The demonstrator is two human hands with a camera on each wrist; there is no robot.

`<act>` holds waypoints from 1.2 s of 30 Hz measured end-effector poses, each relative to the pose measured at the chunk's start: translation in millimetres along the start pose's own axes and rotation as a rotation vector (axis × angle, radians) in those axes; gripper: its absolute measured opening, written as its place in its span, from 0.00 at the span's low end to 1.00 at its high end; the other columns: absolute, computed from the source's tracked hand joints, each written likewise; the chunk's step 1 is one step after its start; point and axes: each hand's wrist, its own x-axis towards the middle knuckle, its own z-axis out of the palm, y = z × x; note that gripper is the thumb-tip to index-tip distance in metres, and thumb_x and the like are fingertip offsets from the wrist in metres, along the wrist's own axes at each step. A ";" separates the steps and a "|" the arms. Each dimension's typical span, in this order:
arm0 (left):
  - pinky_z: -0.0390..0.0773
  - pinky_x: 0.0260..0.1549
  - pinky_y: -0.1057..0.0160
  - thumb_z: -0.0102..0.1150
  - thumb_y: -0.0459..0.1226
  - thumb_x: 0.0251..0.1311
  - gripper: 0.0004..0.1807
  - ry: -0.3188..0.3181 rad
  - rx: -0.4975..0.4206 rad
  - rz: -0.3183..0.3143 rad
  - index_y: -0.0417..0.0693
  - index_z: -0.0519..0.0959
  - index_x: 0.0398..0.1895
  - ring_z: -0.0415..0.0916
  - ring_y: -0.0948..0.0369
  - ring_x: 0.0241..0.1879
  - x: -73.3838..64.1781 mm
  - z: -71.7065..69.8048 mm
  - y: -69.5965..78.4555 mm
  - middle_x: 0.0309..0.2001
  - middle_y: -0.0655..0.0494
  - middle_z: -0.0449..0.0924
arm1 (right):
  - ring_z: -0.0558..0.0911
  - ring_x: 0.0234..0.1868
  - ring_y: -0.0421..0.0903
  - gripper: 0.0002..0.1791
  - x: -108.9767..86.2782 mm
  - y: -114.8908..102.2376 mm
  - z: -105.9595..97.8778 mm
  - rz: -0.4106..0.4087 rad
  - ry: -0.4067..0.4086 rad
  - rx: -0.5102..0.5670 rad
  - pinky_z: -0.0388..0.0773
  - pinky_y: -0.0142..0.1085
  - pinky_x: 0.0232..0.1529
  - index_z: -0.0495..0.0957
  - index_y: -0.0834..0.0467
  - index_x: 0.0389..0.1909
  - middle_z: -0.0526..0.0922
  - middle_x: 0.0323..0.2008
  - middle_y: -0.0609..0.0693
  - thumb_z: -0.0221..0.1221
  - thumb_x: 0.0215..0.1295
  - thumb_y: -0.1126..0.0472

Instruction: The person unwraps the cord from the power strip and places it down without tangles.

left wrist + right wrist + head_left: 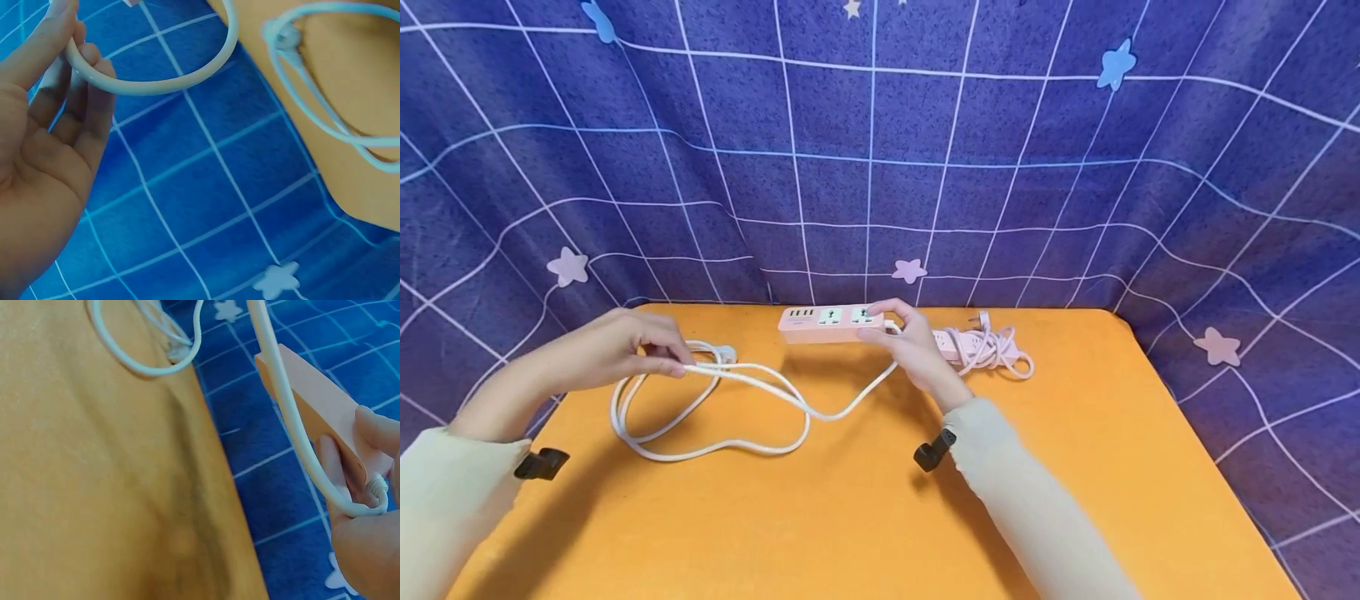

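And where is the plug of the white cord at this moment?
In the head view, the plug is left of centre on the table, near its far edge, just right of the left hand.

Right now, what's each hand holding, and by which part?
The left hand pinches the white cord partway along its length; the right hand grips the pink power strip by the end where that cord enters.

The right fingers partly cover the 3 o'clock end of the pink power strip, whose print is too small to read, and the surface is cut off at 6 o'clock.
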 end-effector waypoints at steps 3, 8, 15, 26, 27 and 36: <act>0.71 0.28 0.77 0.79 0.30 0.53 0.22 -0.024 0.000 -0.008 0.73 0.86 0.38 0.73 0.75 0.28 -17.8 5.0 -3.9 0.31 0.78 0.77 | 0.74 0.57 0.44 0.19 6.6 8.3 10.9 0.017 -0.005 -0.026 0.75 0.31 0.47 0.83 0.61 0.51 0.81 0.58 0.50 0.76 0.60 0.68; 0.70 0.27 0.77 0.79 0.35 0.54 0.18 -0.081 -0.009 -0.047 0.74 0.84 0.34 0.71 0.77 0.28 -45.8 15.6 -8.9 0.30 0.78 0.75 | 0.74 0.56 0.44 0.19 17.1 24.3 27.9 0.048 -0.007 -0.039 0.74 0.32 0.49 0.84 0.59 0.51 0.81 0.58 0.48 0.77 0.59 0.66; 0.64 0.25 0.78 0.82 0.36 0.44 0.20 -0.132 0.045 -0.086 0.71 0.79 0.25 0.66 0.80 0.27 -79.2 28.2 -18.2 0.26 0.80 0.71 | 0.75 0.49 0.42 0.19 26.8 44.6 53.4 0.066 -0.003 -0.051 0.75 0.30 0.42 0.84 0.61 0.52 0.81 0.58 0.51 0.75 0.61 0.68; 0.60 0.24 0.72 0.80 0.31 0.34 0.21 -0.269 0.050 -0.296 0.63 0.75 0.19 0.60 0.80 0.25 -111.6 42.2 -28.3 0.21 0.78 0.67 | 0.80 0.45 0.43 0.21 35.0 61.6 94.1 0.150 0.010 -0.052 0.81 0.41 0.41 0.85 0.56 0.56 0.81 0.60 0.49 0.72 0.63 0.72; 0.60 0.24 0.71 0.80 0.31 0.33 0.21 -0.285 0.061 -0.327 0.63 0.75 0.18 0.59 0.79 0.25 -113.0 41.9 -28.0 0.21 0.78 0.67 | 0.79 0.46 0.43 0.21 35.6 62.9 95.9 0.152 0.008 -0.058 0.81 0.39 0.40 0.86 0.55 0.56 0.80 0.61 0.49 0.72 0.63 0.73; 0.61 0.25 0.69 0.78 0.30 0.32 0.20 -0.354 0.101 -0.480 0.61 0.74 0.17 0.60 0.76 0.24 -122.0 45.9 -30.3 0.21 0.75 0.67 | 0.77 0.44 0.41 0.18 36.5 62.4 102.2 0.136 -0.032 -0.281 0.73 0.29 0.37 0.86 0.56 0.55 0.83 0.59 0.49 0.70 0.66 0.72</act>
